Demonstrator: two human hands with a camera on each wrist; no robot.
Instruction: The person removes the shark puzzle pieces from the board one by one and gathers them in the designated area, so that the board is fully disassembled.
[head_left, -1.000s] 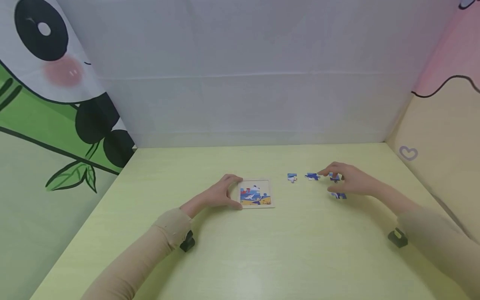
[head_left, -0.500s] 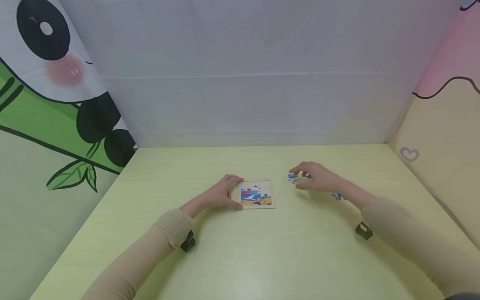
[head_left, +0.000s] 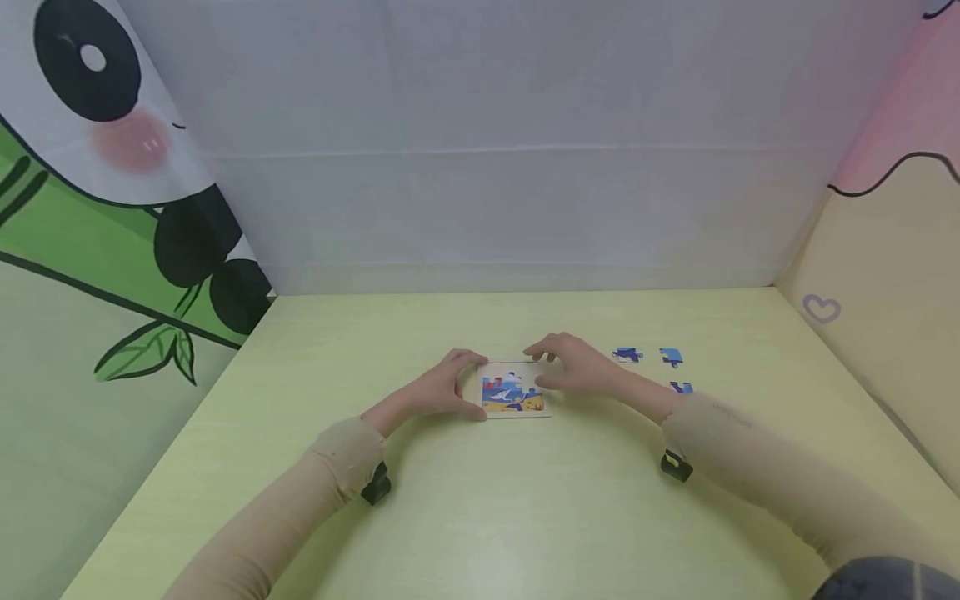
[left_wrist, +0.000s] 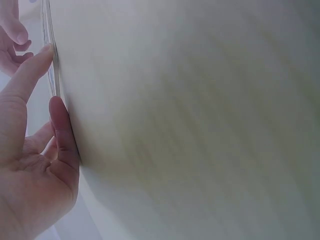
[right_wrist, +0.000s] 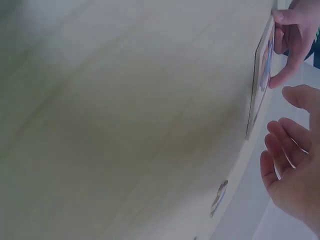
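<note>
A square jigsaw puzzle tray [head_left: 528, 368] lies on the table, its lower part filled with a sea picture and its upper part bare. My left hand [head_left: 431, 387] holds it at the left side, thumb at the near corner and forefinger at the far one. Over the tray's right edge hovers my right hand [head_left: 576, 367], thumb and fingers apart. Nothing shows between them in the right wrist view. Loose blue-and-white puzzle pieces, a first [head_left: 626, 355], a second [head_left: 671, 357] and a third [head_left: 681, 387], lie to the right, the third partly covered by the forearm.
In the right wrist view a puzzle piece [right_wrist: 219, 198] lies on the table just beyond the tray. The pale yellow table [head_left: 495, 508] meets a white cloth wall [head_left: 480, 208] at the back. Printed panels stand on both sides.
My right hand has swept left from over the loose pieces to the tray's right edge, uncovering pieces on the right. The left hand and the tray have stayed in place.
</note>
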